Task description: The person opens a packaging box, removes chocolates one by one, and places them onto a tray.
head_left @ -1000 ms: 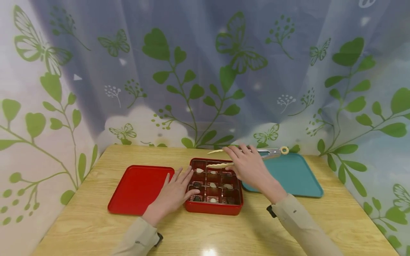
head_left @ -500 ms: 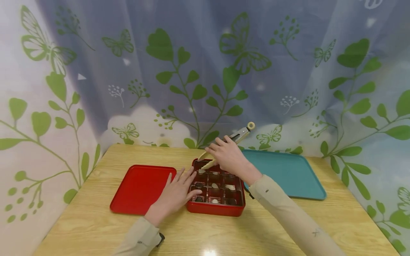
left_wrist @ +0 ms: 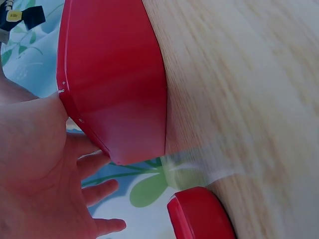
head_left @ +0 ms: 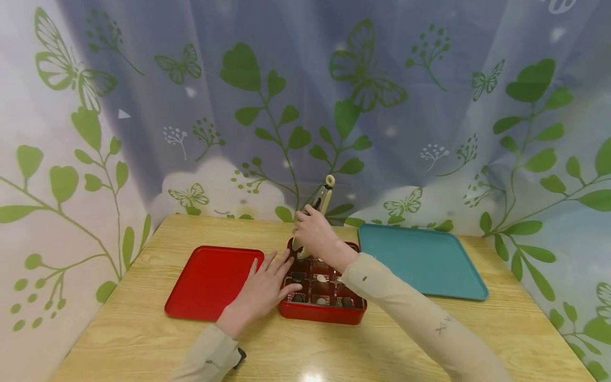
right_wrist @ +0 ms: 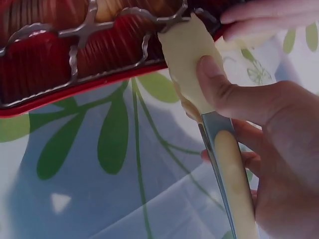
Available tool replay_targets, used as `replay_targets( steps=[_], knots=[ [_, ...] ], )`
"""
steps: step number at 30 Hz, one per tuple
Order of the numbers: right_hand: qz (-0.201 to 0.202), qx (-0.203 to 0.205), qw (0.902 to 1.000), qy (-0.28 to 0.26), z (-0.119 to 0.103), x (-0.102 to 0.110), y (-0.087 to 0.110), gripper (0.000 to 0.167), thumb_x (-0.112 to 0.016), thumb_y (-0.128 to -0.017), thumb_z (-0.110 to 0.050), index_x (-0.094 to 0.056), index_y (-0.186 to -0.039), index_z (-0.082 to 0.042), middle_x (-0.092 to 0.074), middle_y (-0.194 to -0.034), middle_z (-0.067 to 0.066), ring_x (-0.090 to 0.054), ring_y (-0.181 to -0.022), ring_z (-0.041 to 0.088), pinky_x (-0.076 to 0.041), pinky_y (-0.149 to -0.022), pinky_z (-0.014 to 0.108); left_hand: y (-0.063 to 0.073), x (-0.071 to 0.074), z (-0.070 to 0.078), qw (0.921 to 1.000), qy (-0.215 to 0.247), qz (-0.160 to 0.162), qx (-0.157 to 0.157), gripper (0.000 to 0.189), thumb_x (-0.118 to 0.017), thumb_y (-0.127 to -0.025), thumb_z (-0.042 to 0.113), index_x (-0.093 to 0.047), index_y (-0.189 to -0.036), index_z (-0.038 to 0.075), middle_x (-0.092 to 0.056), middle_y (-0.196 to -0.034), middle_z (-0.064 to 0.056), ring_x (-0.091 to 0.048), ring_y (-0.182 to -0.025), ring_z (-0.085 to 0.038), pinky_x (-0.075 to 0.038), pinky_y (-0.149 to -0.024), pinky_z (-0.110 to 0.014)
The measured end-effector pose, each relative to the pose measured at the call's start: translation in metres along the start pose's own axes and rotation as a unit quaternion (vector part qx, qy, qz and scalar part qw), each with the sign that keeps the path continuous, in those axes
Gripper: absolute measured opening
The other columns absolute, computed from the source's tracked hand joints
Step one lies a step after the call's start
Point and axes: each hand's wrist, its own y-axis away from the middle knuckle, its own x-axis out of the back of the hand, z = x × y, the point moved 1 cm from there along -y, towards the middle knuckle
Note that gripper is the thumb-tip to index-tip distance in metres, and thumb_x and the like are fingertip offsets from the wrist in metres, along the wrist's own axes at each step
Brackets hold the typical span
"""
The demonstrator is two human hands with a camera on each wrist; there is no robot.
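A red box (head_left: 322, 315) with a clear divided insert sits on the table, several small pale pieces (head_left: 321, 278) and dark pieces (head_left: 298, 277) in its compartments. Its left rim is touched by my left hand (head_left: 260, 284), fingers straight and spread. My right hand (head_left: 317, 233) grips cream-tipped metal tongs (right_wrist: 187, 64), thumb on one arm and fingers round the other. The tongs stand steeply tilted, ring end up, with their tips down at the box's back-left compartment. What lies between the tips is hidden. In the right wrist view, fingers of my left hand (right_wrist: 279, 12) show close to the tips.
A flat red tray or lid (head_left: 210, 284) lies left of the box, partly behind my left hand. To the right lies a blue-green tray (head_left: 425, 260). A patterned curtain (head_left: 305, 106) hangs directly behind the wooden table (head_left: 267, 350).
My right hand has carried the tongs leftward to the box's back-left compartment and turned them from nearly level to steep. The tips have come closer together. My left hand stays at the rim.
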Motion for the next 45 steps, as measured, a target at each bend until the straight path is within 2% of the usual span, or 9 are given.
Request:
replay_targets(
  steps=[5, 12, 17, 21, 27, 36, 39, 45],
  knots=[
    [-0.031, 0.015, 0.9994, 0.009, -0.009, -0.003, -0.005, 0.028, -0.071, -0.095, -0.04, -0.075, -0.121, -0.032, -0.066, -0.131, -0.013, -0.049, -0.132, 0.015, -0.033, -0.117, 0.04, 0.0, 0.0, 0.001, 1.0, -0.004, -0.002, -0.003, 0.069, -0.054, -0.101, 0.051, -0.046, -0.152, 0.005, -0.033, -0.163, -0.013, -0.027, -0.15, -0.041, -0.022, -0.117, -0.067],
    [0.019, 0.001, 0.9995, -0.026, -0.007, -0.015, 0.005, 0.021, -0.072, -0.094, -0.035, -0.077, -0.115, -0.033, -0.069, -0.125, -0.013, -0.051, -0.132, 0.016, -0.038, -0.114, 0.042, -0.002, -0.001, 0.003, 1.0, -0.009, 0.0, -0.004, 0.069, -0.053, -0.101, 0.052, -0.047, -0.152, 0.006, -0.034, -0.163, -0.011, -0.027, -0.15, -0.039, -0.022, -0.117, -0.067],
    [0.029, -0.02, 0.9976, -0.059, 0.001, -0.019, 0.019, 0.041, -0.078, -0.089, -0.039, -0.071, -0.128, -0.031, -0.067, -0.13, -0.01, -0.052, -0.131, 0.018, -0.039, -0.113, 0.045, -0.003, -0.002, 0.003, 1.0, -0.008, 0.002, -0.005, 0.068, -0.054, -0.101, 0.051, -0.047, -0.152, 0.006, -0.035, -0.163, -0.012, -0.029, -0.15, -0.04, -0.023, -0.117, -0.067],
    [0.062, -0.044, 0.9943, -0.076, 0.008, -0.022, 0.033, 0.053, -0.081, -0.086, -0.043, -0.067, -0.135, -0.03, -0.066, -0.131, -0.008, -0.052, -0.129, 0.02, -0.041, -0.111, 0.047, -0.003, -0.004, 0.002, 1.0, -0.006, 0.0, -0.003, 0.07, -0.052, -0.101, 0.052, -0.046, -0.152, 0.006, -0.034, -0.163, -0.012, -0.028, -0.15, -0.04, -0.022, -0.117, -0.067],
    [0.119, -0.074, 0.9834, -0.115, 0.013, -0.029, 0.052, 0.056, -0.082, -0.084, -0.044, -0.067, -0.135, -0.027, -0.067, -0.127, -0.007, -0.054, -0.123, 0.022, -0.044, -0.103, 0.047, -0.003, -0.004, 0.0, 1.0, -0.002, -0.001, 0.0, 0.071, -0.052, -0.101, 0.053, -0.044, -0.153, 0.006, -0.032, -0.164, -0.012, -0.025, -0.151, -0.039, -0.02, -0.118, -0.067],
    [0.188, -0.131, 0.9602, -0.16, 0.028, -0.04, 0.081, 0.051, -0.08, -0.087, -0.038, -0.067, -0.134, -0.022, -0.069, -0.12, -0.001, -0.056, -0.109, 0.026, -0.044, -0.088, 0.045, -0.001, -0.003, 0.0, 1.0, -0.004, -0.001, 0.001, 0.071, -0.052, -0.101, 0.053, -0.043, -0.154, 0.006, -0.031, -0.164, -0.012, -0.025, -0.151, -0.04, -0.019, -0.119, -0.067],
    [0.19, -0.16, 0.9537, -0.169, 0.038, -0.046, 0.093, 0.051, -0.081, -0.087, -0.032, -0.067, -0.135, -0.021, -0.068, -0.122, 0.001, -0.056, -0.107, 0.027, -0.044, -0.087, 0.047, 0.0, -0.003, 0.0, 1.0, -0.002, -0.002, 0.001, 0.072, -0.052, -0.101, 0.053, -0.042, -0.155, 0.006, -0.03, -0.165, -0.012, -0.024, -0.152, -0.04, -0.018, -0.119, -0.067],
    [0.161, -0.232, 0.94, -0.192, 0.061, -0.071, 0.122, 0.051, -0.076, -0.088, -0.013, -0.065, -0.137, -0.02, -0.068, -0.122, 0.004, -0.056, -0.11, 0.031, -0.044, -0.087, 0.051, 0.0, -0.001, 0.0, 1.0, 0.002, -0.003, 0.0, 0.072, -0.051, -0.102, 0.052, -0.041, -0.155, 0.005, -0.03, -0.165, -0.013, -0.024, -0.152, -0.04, -0.018, -0.119, -0.067]
  ],
)
